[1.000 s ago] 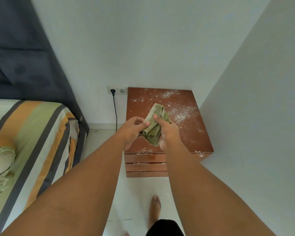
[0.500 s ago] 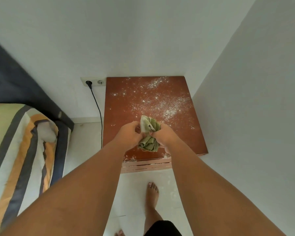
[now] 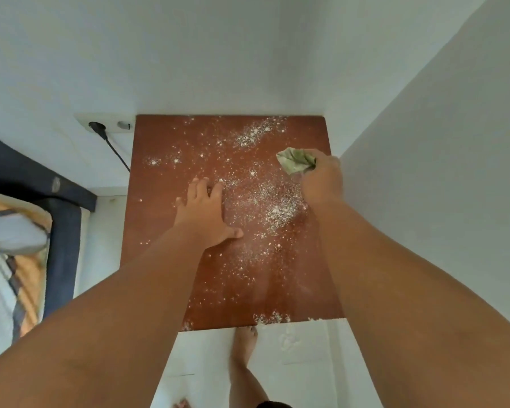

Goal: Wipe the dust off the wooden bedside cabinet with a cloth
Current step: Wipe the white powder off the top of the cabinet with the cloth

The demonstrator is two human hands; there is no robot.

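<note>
The reddish-brown wooden bedside cabinet (image 3: 165, 148) fills the middle of the view, seen from above. White dust (image 3: 280, 210) is scattered over most of its top, thickest right of centre. My right hand (image 3: 321, 181) is closed around a bunched green cloth (image 3: 295, 160) and presses it on the top near the right edge. My left hand (image 3: 203, 213) lies flat on the top with fingers spread, left of the thick dust patch.
White walls close in behind and right of the cabinet. A wall socket (image 3: 109, 125) with a black plug and cable sits at the cabinet's back left. A bed with a dark frame (image 3: 62, 231) and striped bedding stands left. My bare foot (image 3: 243, 343) is on the white floor in front.
Both hands held the cloth together in front of me. Now the right hand alone has carried it to the cabinet's right side, the left hand has come down flat, and the view has moved closer.
</note>
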